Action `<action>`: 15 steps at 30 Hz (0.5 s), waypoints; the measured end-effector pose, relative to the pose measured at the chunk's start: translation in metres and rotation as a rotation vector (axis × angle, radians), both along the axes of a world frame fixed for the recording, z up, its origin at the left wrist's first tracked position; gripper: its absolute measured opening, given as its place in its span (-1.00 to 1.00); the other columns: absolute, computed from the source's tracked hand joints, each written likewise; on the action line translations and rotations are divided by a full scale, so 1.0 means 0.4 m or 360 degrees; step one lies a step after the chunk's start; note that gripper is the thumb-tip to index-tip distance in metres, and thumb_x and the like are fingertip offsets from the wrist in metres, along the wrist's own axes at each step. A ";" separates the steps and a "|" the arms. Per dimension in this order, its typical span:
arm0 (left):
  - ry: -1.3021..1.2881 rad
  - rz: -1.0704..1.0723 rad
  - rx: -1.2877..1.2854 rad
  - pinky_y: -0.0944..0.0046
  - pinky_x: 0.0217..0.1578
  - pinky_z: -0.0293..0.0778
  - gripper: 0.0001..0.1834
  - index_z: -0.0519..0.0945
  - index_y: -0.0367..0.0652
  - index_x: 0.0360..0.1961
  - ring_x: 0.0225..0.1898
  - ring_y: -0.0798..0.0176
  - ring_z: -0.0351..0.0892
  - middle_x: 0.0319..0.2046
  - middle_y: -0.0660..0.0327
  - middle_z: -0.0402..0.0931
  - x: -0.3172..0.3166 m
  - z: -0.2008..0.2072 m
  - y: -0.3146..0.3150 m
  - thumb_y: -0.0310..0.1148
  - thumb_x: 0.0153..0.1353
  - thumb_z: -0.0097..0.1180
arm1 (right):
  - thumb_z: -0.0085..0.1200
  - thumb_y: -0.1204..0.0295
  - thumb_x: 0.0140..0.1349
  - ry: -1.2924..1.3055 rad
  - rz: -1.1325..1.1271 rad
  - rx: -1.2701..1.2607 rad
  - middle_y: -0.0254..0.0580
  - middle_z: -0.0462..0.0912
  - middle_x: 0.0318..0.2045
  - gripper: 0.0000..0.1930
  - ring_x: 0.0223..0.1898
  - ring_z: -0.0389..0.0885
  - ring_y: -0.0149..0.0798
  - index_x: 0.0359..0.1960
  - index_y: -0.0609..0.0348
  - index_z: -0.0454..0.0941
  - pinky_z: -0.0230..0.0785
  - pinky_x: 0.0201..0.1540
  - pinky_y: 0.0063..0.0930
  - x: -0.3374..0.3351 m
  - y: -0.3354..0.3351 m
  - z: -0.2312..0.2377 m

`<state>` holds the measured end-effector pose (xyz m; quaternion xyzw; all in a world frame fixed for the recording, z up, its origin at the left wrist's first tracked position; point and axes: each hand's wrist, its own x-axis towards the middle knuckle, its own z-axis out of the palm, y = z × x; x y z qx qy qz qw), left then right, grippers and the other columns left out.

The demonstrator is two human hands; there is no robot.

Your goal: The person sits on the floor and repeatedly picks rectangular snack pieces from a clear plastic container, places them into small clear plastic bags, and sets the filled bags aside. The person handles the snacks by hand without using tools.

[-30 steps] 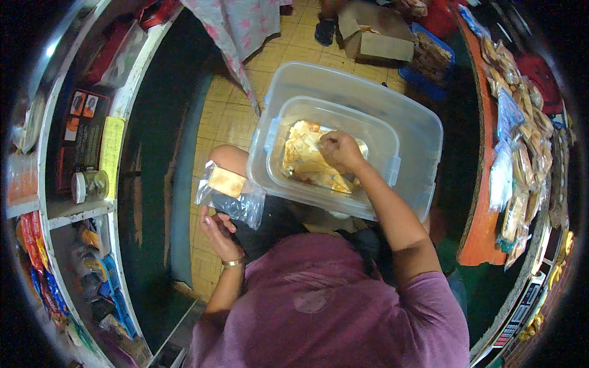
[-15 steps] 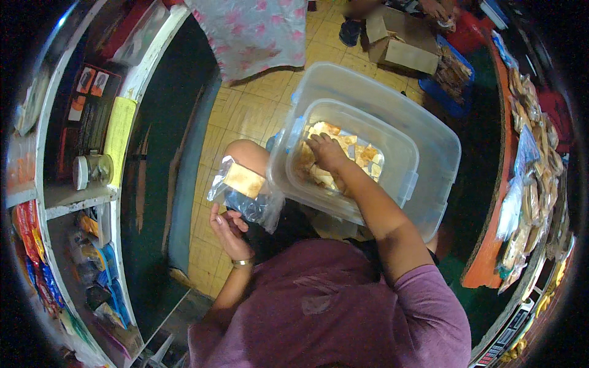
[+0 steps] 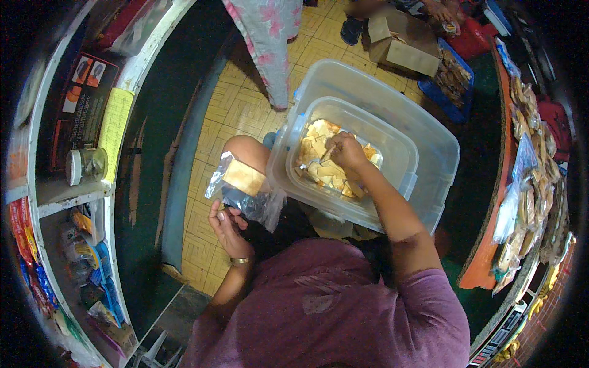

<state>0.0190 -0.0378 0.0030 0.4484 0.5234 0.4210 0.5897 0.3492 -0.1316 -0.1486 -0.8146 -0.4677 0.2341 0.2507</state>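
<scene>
My right hand (image 3: 347,152) reaches into the inner clear plastic bin (image 3: 402,146), its fingers pinched on a bread piece (image 3: 330,151). Around it lie several flat, browned bread pieces (image 3: 323,173). The inner bin sits inside a larger translucent tub (image 3: 432,132). A clear plastic bag (image 3: 265,210) rests on my left thigh by the knee, with a squarish slice of toasted bread (image 3: 244,178) on or in it; I cannot tell which. Palm up beside the bag's near edge is my left hand (image 3: 230,232), fingers loosely bent and apart, with nothing plainly held.
Shelves (image 3: 76,199) with jars and packets run along the left. Packaged goods (image 3: 521,202) line an orange-edged board on the right. Beyond the tub are a cardboard box (image 3: 405,52), a blue tray (image 3: 454,80) and another person's hand (image 3: 438,11). Pink-flowered fabric (image 3: 270,49) hangs at the far side.
My right hand has shifted right and closed from spread fingers to a pinch among the bread. The flowered fabric has narrowed and its lower end reaches nearer. My left hand has hardly moved.
</scene>
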 end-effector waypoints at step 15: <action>0.0023 -0.0040 0.0096 0.48 -0.48 0.24 -0.63 0.30 -0.20 0.13 -0.54 0.50 0.25 -0.42 0.27 0.45 0.003 -0.001 0.001 -0.20 0.44 -0.17 | 0.15 0.71 -0.17 0.0548 -0.0400 -0.0196 -0.21 0.50 -0.30 -0.67 -0.31 0.51 -0.29 -0.29 0.17 0.56 0.40 -0.22 -0.48 0.044 -0.135 -0.030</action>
